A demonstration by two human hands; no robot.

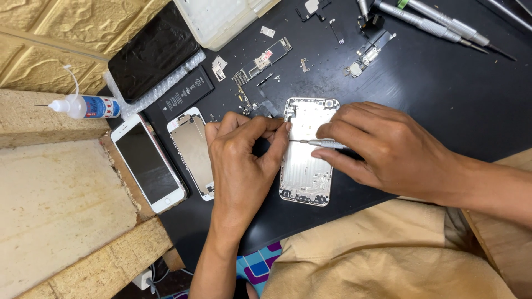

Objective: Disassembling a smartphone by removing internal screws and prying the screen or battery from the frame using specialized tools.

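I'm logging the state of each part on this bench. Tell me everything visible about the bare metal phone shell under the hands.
The phone shell is a silvery metal rear housing, lying flat and open side up on the black mat. It looks mostly stripped, with small components left along its top and bottom ends. The left hand pinches at its left edge, while the right hand rests over its right side, holding a slim screwdriver whose tip points at that edge.
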